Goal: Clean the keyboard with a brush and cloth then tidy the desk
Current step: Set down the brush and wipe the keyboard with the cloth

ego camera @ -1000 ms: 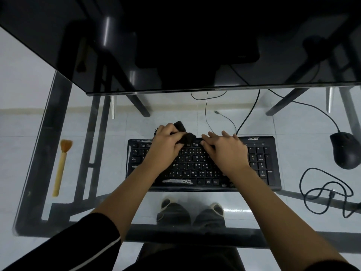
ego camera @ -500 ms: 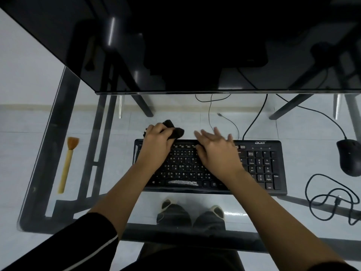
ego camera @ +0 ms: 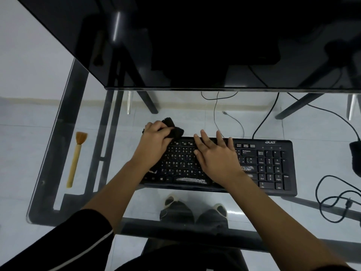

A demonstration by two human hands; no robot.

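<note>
Both cleaning steps look underway: left hand (ego camera: pixel 156 139) clutches the black cloth (ego camera: pixel 173 129) at the keyboard (ego camera: pixel 273 165) top-left corner. Right hand (ego camera: pixel 216 157) lies flat, fingers spread, steadying. Brush (ego camera: pixel 75 159) lies aside; tidying remains.

Black sleeve (ego camera: pixel 74 243) with white stripe

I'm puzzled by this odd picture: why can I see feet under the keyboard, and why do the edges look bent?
Head view: the desk is clear glass, so the floor and feet show through it. The wide-angle lens bows its straight edges. The dark monitor mirrors the desk frame with a streak of glare. Lighting is dim and bluish, so the black cloth in the left hand shows little detail against the keyboard.
</note>
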